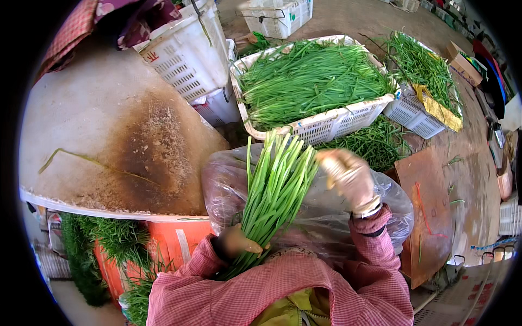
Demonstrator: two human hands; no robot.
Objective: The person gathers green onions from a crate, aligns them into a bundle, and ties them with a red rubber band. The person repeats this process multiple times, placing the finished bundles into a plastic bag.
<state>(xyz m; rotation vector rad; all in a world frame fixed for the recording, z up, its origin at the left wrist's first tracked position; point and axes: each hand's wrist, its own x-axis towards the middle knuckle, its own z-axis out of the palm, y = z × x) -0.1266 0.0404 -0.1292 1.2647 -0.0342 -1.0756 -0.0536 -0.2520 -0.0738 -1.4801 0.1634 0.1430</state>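
A bunch of green Chinese chives point(273, 183) stands slanted before me, its pale cut ends upward. My left hand point(240, 244), partly blurred, is closed around its lower, leafy part. Beside the pale ends at the upper right is my right hand point(346, 177), gloved and blurred by motion; whether its fingers hold a stalk I cannot tell. Clear plastic sheeting point(326, 203) covers my lap beneath the bunch. Just beyond it, a white plastic crate point(342, 118) is heaped with more chives point(310, 81).
A stained white tabletop point(73, 122) lies at the left, with one withered leaf point(102, 165) on it. Stacked white crates point(183, 57) stand behind. Another chive-filled crate point(412, 110) is at the right, near a brown board point(428, 212). Loose greens point(367, 142) lie on the floor.
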